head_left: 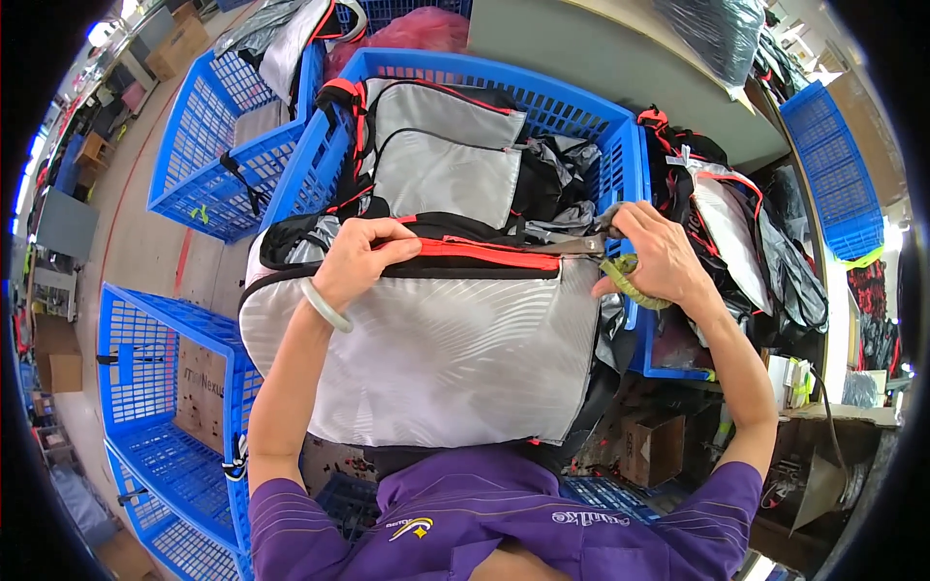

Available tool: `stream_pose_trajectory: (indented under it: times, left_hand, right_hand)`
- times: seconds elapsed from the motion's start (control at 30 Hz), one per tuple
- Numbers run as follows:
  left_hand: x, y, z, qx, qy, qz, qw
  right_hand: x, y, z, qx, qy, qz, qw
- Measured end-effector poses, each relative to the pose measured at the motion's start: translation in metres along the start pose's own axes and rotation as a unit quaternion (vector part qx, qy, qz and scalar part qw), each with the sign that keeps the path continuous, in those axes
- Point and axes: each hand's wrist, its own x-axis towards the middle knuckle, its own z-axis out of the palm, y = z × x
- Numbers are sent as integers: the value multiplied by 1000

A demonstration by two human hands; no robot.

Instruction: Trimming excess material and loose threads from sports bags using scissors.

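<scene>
One bag: silver-grey and black, panel [446,349] toward the person, at the large crate's near side; what supports it is hidden.
Red zip strip [484,254]: along the bag's upper edge, long axis left to right, between both hands.
Left hand [360,259]: thumb and fingers pinched on the strip's left part.
Right hand [664,257]: curled around scissors [585,245], blades leftward at the strip's right end, the hand nearer that end.
Large blue crate [489,70]: more silver-and-black bag pieces [446,160].
Upper-left crate [215,194]: bag pieces [295,48] heaped at its far right.
Lower-left crate [174,312]: brown cardboard [199,387] inside.
</scene>
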Motion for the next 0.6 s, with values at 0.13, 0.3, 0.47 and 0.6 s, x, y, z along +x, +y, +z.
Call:
stream_pose_trajectory:
  times: [0.13,0.3,0.47,0.6]
  left_hand:
    - [-4,1,-2,-2,7,5,1000]
    - [-1,2,-3,11,-2,18,1000]
    - [-3,-2,-4,12,-9,14,1000]
    - [0,-5,-2,15,3,35,999]
  right_hand:
    - [16,-14,-11,-25,-64,-22,997]
    - [18,-6,-7,-45,-106,-33,993]
    - [18,-8,4,18,-59,-22,998]
    - [36,-29,4,1,-61,-21,998]
